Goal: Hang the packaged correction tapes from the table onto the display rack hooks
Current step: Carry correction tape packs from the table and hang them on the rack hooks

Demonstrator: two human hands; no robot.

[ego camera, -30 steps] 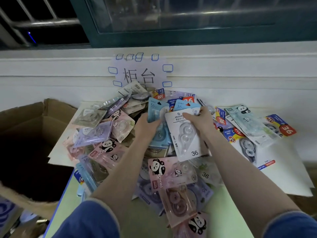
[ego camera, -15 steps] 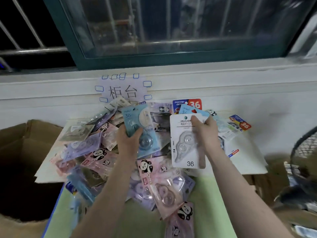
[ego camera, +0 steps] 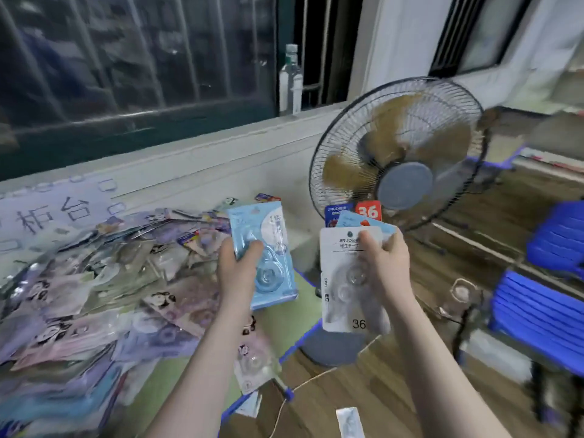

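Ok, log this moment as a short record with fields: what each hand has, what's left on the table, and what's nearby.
left hand: grips a light blue correction tape pack, upright
right hand: pinches a fanned bunch of packs, white pack marked 36 in front
table: pile of packaged tapes remains, blurred
nearby: standing fan beyond the right hand; blue crates on the floor
display rack: not in view

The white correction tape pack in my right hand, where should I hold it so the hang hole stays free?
Pinch the white correction tape pack by its flat lower card from below; the right hand now covers the top edge.
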